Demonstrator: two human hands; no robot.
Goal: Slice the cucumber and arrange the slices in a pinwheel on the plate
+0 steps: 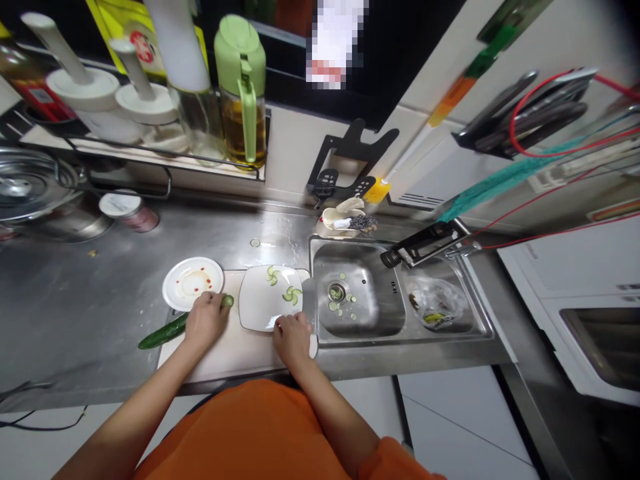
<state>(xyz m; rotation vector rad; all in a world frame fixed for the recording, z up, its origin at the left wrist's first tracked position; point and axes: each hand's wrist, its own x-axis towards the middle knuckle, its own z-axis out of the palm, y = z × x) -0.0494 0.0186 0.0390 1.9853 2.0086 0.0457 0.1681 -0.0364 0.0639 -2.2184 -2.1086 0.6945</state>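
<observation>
My left hand [205, 321] is closed around a dark green cucumber [163, 332], whose cut end pokes out past my fingers over the cutting board [215, 357]. At the near right corner of a white square plate [257, 303], my right hand [294, 339] has its fingers closed on the rim. Two fan-like groups of cucumber slices [292, 295] lie on that plate, towards its far and right sides. A grey knife blade [309, 303] lies just right of the plate; its handle is hidden near my right hand.
A round white plate [193, 267] with red bits sits left of the square one. The steel sink [367, 313] holds scattered slices, with a plastic bag [437, 303] in the side basin. Bottles and jars line the rack [150, 150]; a lidded pot [60, 207] stands far left.
</observation>
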